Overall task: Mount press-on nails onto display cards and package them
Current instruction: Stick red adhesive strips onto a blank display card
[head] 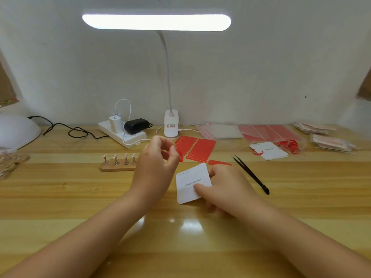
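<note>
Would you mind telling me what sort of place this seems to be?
Probably a small home workbench for handmade press-on nails: a wooden stand of nails on pegs, a white display card printed "Handmade Nail", red adhesive strips, and a clip-on desk lamp above.

The setting is a small home craft workstation for nail products. A glossy wooden tabletop [60, 197] against a plain white wall [261, 67] carries a white clip-on LED bar lamp [156, 22], a white power strip [122, 133], a wooden nail-display stand [118, 166] and clear zip bags [220, 131].
</note>
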The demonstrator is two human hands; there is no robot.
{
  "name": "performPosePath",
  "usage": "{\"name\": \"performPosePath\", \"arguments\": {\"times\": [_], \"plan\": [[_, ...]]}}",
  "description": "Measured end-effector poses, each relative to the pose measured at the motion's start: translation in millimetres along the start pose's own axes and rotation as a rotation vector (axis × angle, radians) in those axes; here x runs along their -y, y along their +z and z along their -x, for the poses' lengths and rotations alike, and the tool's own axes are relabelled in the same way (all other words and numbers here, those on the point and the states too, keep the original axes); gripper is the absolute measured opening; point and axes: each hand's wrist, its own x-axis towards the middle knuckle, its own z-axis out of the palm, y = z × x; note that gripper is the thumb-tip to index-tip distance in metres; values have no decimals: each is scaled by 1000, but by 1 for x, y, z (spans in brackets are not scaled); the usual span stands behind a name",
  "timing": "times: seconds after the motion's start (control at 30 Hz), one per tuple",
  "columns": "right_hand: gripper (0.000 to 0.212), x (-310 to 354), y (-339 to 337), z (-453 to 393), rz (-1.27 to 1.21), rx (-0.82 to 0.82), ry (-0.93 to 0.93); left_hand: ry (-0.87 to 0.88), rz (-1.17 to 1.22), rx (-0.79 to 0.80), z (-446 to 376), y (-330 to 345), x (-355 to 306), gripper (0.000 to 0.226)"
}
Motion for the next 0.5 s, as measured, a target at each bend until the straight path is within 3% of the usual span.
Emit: {"name": "performPosePath", "arguments": {"times": [0.13,0.23,0.3,0.4,0.5], "plan": [[38,0,-2,-2,494,-5,-4,-143,104,59,3,6,5,12],[47,1,-1,-1,604,-35,-48,-153,119,81,7,8,6,12],[39,1,-3,-2,360,-20,-68,-91,91,82,10,8,6,14],[30,6,-11,-5,-498,176,66,60,-38,75,14,6,7,9],[36,6,-14,-6,-808,328,138,122,-72,56,16,7,5,4]]}}
